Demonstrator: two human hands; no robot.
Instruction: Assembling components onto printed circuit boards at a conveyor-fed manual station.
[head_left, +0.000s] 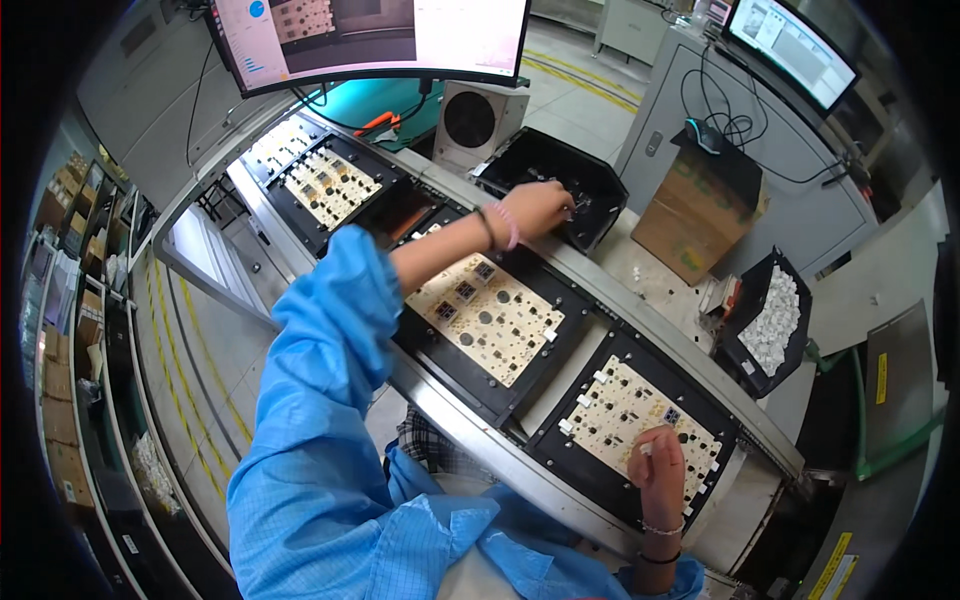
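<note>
Left hand [537, 208] in the black parts bin [600, 180], right hand [657, 468] with a small white part on the nearest circuit board [630, 405].

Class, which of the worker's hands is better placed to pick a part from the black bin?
Left: the left hand already reaches into the black bin; the right hand rests on the near circuit board.
</note>
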